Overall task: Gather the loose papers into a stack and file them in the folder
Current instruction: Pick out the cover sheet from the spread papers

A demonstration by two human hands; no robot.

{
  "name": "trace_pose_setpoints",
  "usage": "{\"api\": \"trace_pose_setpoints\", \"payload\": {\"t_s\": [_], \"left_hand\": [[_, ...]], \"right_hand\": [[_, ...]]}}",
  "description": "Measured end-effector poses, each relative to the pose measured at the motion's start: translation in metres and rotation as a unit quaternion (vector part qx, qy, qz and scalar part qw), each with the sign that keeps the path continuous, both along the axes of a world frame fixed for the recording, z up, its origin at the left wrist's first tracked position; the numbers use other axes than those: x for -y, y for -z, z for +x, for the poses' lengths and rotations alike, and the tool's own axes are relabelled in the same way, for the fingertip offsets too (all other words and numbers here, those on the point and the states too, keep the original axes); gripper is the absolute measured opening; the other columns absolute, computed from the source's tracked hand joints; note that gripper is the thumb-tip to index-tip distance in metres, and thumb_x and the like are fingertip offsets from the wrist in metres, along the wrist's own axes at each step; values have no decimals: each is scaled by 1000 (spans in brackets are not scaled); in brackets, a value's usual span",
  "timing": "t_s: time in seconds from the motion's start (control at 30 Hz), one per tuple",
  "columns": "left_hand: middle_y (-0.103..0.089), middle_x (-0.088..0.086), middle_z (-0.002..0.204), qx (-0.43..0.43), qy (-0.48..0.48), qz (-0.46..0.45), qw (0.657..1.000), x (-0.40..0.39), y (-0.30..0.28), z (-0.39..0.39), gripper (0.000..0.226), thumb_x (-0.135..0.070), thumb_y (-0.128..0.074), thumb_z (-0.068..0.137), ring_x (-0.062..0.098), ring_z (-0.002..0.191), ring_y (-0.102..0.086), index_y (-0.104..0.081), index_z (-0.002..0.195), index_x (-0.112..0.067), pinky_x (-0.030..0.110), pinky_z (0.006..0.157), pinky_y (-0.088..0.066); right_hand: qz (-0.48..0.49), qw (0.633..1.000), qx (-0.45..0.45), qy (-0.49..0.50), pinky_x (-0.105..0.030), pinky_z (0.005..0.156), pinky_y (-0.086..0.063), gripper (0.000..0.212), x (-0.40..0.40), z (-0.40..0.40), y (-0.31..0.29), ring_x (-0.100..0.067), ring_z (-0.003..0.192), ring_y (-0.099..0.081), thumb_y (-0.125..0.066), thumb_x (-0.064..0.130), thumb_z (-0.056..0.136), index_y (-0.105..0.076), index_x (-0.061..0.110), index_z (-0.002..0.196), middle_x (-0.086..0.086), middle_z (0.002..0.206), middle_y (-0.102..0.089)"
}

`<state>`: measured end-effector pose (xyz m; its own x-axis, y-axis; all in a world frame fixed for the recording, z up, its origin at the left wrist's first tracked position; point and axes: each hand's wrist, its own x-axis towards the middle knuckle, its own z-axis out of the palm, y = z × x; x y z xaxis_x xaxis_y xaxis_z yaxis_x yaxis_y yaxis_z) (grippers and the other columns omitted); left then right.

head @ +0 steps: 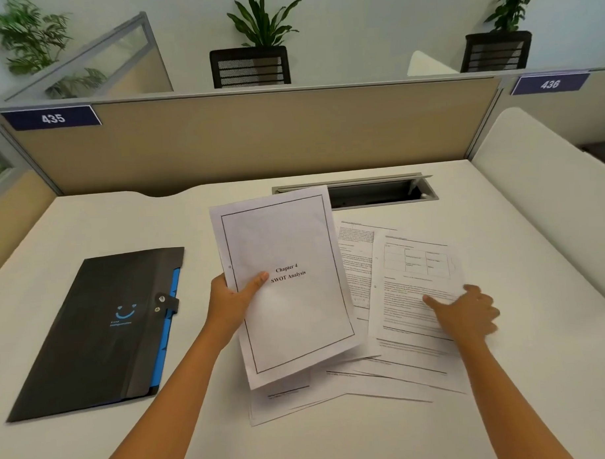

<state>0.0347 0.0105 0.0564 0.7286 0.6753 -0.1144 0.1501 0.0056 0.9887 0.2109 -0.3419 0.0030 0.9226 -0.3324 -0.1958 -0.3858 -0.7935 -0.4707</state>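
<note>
My left hand grips the left edge of a title sheet reading "Chapter 4 SWOT Analysis", held tilted a little above the desk. Several loose printed papers lie fanned out beneath and to the right of it. My right hand rests with fingers spread on a printed page with a table, on top of that spread. A black folder with blue inner tabs and a snap strap lies shut at the left of the desk, apart from the papers.
The white desk has an open cable slot just behind the papers. A beige partition closes off the back, with chairs and plants beyond it. A white rounded divider borders the right side.
</note>
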Motion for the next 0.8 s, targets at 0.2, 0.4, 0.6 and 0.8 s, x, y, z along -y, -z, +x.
{"api": "trace_pose_setpoints", "payload": {"t_s": [0.2, 0.4, 0.6, 0.8], "left_hand": [[-70, -15, 98, -14, -53, -32, 998, -5, 8, -1, 60, -55, -84, 54, 3, 89, -66, -60, 104, -30, 20, 66, -52], [-70, -10, 104, -21, -66, -50, 996, -10, 14, -8, 64, -54, -85, 52, 11, 95, -67, -61, 106, -29, 26, 72, -54], [-65, -9, 106, -42, -96, -73, 992, -20, 16, -14, 84, -56, -85, 49, 13, 95, -64, -51, 118, -22, 34, 77, -54], [-67, -8, 107, -46, -93, -87, 991, -23, 20, -22, 81, -57, -86, 46, 15, 96, -66, -54, 113, -26, 34, 74, -56]], "right_hand": [[20, 999, -29, 34, -59, 103, -35, 112, 12, 9, 2, -44, 128, -42, -92, 48, 56, -32, 9, 142, -22, 140, -37], [69, 997, -3, 23, -56, 96, -47, 99, 11, 9, -3, -46, 118, -55, -93, 35, 61, -38, 3, 137, -21, 135, -50], [93, 995, 31, -9, -49, 89, -51, 56, -9, 3, -9, -42, 108, -63, -77, 33, 81, -55, 3, 123, -20, 121, -66], [79, 995, 24, -62, -52, 98, -47, 69, -48, 7, -12, -43, 120, -51, -80, 36, 77, -52, 0, 128, -22, 128, -55]]}}
